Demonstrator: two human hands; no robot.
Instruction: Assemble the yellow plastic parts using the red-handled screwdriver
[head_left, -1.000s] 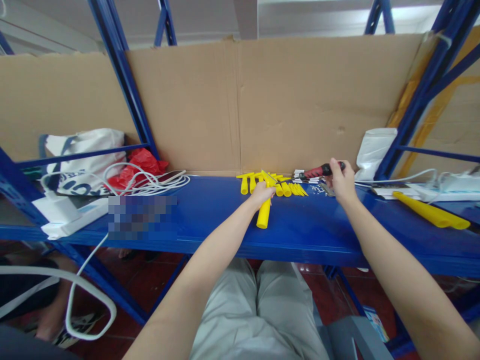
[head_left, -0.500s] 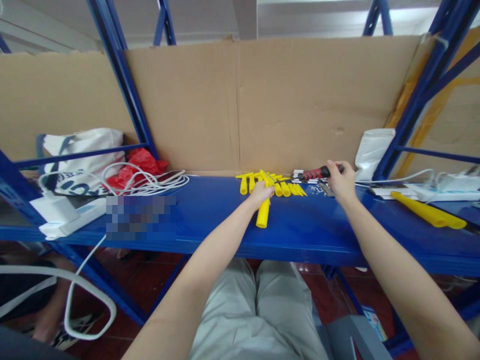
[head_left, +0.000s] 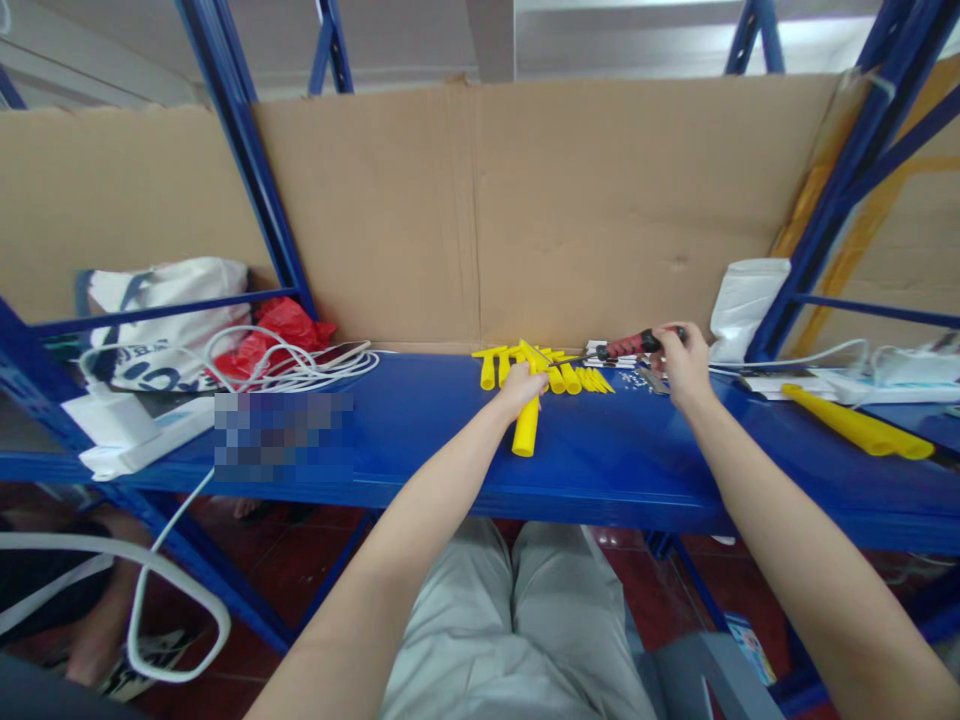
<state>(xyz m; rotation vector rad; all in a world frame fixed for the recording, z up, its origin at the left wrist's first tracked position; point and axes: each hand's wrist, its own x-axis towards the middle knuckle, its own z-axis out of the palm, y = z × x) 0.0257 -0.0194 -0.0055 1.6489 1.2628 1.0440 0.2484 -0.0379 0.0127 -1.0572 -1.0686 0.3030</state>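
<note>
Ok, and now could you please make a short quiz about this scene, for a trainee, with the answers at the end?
1. True or false: the left grip holds a yellow, hollow, tube-shaped piece.

2. Choose one: what lies next to the crumpled red plastic bag?
a) the white cloth bag with blue trim
b) the white plastic pouch near the right-hand post
c) the long yellow tapered pieces at far right

3. Fill the gap: the long tool with a red-and-black handle is held by the ____.

Key: 1: true. 2: a. 3: right grip.
</note>
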